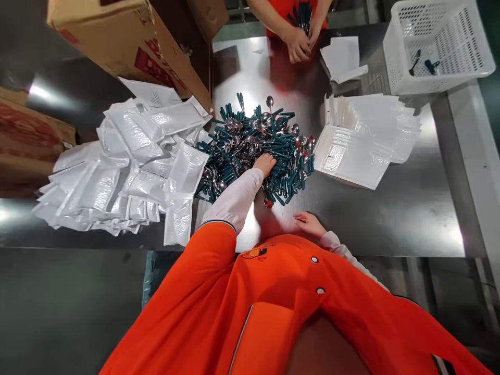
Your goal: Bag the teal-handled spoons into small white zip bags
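A wide heap of spoons with dark green handles (281,148) lies on the metal table (422,208). My left hand (265,164) rests on the middle of the heap, its fingers bent down among the handles; whether they grip one is hidden. Near the table's front edge, right of the heap's lower end, my right hand (310,224) lies low over the metal with its fingers stretched out and nothing in them. A few red spots show among the spoons at the heap's right side and bottom.
White padded envelopes (133,130) are piled left, with flatter envelopes (359,151) stacked right. Cardboard boxes (105,41) stand at the left. Across the table, another person's hands (300,44) hold dark-handled utensils. A white basket (441,47) at back right holds a few dark items.
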Tool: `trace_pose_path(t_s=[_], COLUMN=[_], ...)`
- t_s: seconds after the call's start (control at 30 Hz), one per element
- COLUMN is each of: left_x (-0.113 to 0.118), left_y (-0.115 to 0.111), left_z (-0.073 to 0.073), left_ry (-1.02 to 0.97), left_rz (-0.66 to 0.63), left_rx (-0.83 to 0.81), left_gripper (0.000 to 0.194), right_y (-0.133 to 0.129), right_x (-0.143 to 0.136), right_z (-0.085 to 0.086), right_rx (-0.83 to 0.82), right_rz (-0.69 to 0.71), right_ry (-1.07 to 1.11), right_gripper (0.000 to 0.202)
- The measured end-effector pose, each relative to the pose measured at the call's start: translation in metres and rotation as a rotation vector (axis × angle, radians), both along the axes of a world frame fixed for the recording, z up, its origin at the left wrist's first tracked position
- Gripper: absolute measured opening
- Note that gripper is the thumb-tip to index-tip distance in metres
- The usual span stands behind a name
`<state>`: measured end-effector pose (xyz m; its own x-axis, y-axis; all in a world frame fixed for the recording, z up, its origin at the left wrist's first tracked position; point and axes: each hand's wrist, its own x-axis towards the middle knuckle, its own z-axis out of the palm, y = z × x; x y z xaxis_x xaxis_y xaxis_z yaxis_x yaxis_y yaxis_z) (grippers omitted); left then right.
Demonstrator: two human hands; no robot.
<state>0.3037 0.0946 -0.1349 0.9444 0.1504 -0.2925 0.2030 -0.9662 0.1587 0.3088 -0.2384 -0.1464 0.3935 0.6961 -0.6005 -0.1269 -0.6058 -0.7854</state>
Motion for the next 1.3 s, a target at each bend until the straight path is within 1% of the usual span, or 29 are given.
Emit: trace_pose_path(t_s=[0.07,0.13,0.2,0.3,0.37,0.43,0.47,0.53,0.6,0.67,0.7,0.73,0.8,0.83,0.87,0.9,0.93,1.0,1.07,1.13,1.23,1.3], left_x=[-0.001,-0.001,0.001,0.002,0.001,-0.002,-0.004,-0.011,-0.023,-0.036,-0.044,-0.051,-0.064,-0.070,-0.074,-0.079,-0.082,-0.087,-0.091,-0.095,-0.105,-0.113], left_y=[0.001,0.003,0.007,0.015,0.020,0.025,0.026,0.024,0.015,-0.003,-0.015,-0.029,-0.056,-0.069,-0.081,-0.091,-0.099,-0.111,-0.121,-0.131,-0.146,-0.155], left_z=[0.000,0.000,0.002,0.008,0.019,0.035,0.045,0.067,0.087,0.102,0.108,0.112,0.118,0.119,0.120,0.120,0.121,0.121,0.122,0.122,0.122,0.120], left_ry=[-0.022,-0.090,-0.240,-0.467,-0.607,-0.759,-0.821,-0.848,-0.765,-0.637,-0.567,-0.493,-0.362,-0.303,-0.250,-0.207,-0.174,-0.168,-0.242,-0.321,-0.388,-0.447], left_rz=[0.021,0.076,0.213,0.490,0.666,0.819,0.880,0.940,0.930,0.878,0.847,0.820,0.781,0.766,0.748,0.725,0.693,0.610,0.530,0.507,0.556,0.594], left_rx=[-0.031,-0.133,-0.326,-0.582,-0.807,-1.104,-1.241,-1.404,-1.478,-1.501,-1.510,-1.527,-1.607,-1.663,-1.724,-1.780,-1.827,-1.871,-1.860,-1.798,-1.710,-1.695], left_gripper=[0.054,0.050,0.043,0.031,0.021,0.012,0.010,0.011,0.013,0.015,0.016,0.017,0.017,0.016,0.016,0.017,0.017,0.022,0.036,0.047,0.052,0.051], right_y=[-0.001,-0.003,-0.005,-0.008,-0.006,0.003,0.010,0.029,0.054,0.079,0.089,0.097,0.104,0.104,0.102,0.098,0.094,0.084,0.076,0.069,0.061,0.056], right_x=[-0.002,-0.003,-0.003,-0.001,0.000,0.003,0.005,0.010,0.017,0.024,0.027,0.028,0.025,0.021,0.015,0.009,0.002,-0.011,-0.020,-0.024,-0.028,-0.032], right_z=[-0.001,-0.001,0.001,0.005,0.011,0.019,0.023,0.034,0.046,0.058,0.064,0.069,0.079,0.083,0.086,0.089,0.091,0.094,0.097,0.099,0.102,0.105], right_rx=[-0.007,-0.007,-0.009,-0.019,-0.014,0.015,0.042,0.113,0.203,0.322,0.389,0.450,0.516,0.514,0.501,0.490,0.486,0.476,0.412,0.337,0.315,0.316], right_rz=[0.004,0.008,0.010,-0.014,-0.041,-0.058,-0.060,-0.077,-0.134,-0.186,-0.181,-0.140,0.020,0.097,0.141,0.142,0.109,0.050,0.089,0.147,0.177,0.220], right_ry=[-0.006,-0.004,0.008,0.046,0.118,0.234,0.295,0.391,0.418,0.387,0.370,0.363,0.386,0.401,0.411,0.416,0.424,0.463,0.511,0.502,0.374,0.257], right_gripper=[0.018,0.017,0.017,0.021,0.026,0.034,0.038,0.045,0.048,0.052,0.056,0.063,0.075,0.078,0.077,0.072,0.066,0.056,0.049,0.047,0.048,0.049])
